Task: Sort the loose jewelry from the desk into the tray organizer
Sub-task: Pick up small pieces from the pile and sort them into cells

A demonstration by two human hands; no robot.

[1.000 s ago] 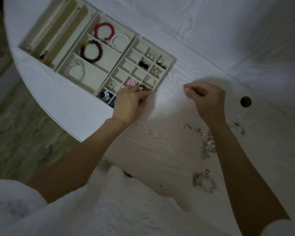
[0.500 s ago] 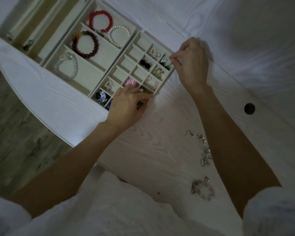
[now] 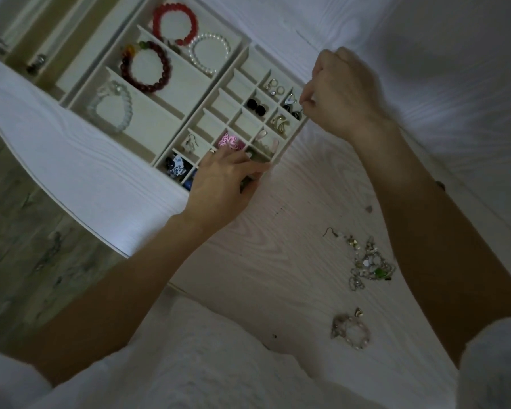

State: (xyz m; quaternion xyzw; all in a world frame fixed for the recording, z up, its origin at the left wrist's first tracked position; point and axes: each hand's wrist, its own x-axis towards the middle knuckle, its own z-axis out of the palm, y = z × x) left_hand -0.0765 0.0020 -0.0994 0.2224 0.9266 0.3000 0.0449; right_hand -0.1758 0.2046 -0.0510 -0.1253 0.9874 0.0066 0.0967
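Your right hand point(image 3: 341, 94) has carried from the table point(image 3: 292, 261) to the tray organizer point(image 3: 242, 39), fingers pinched over its edge compartment (piece too small to see). Left hand point(image 3: 222, 180) stays spread on the tray's near corner; loose jewelry point(image 3: 369, 265) remains.

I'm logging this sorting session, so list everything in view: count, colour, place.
tray: one, cream, far left on desk
desk: one, pale wood grain
bracelets in tray: four; red, pearl white, dark red, clear, in the large compartments
earrings in tray: several pairs, black, gold, pink, in the small compartments
loose pile: one, silvery with green bits, on desk near right forearm
loose bracelet: one, pale, near desk edge
left hand: rests on tray's near corner
right hand: pinching something too small to identify at tray's right edge
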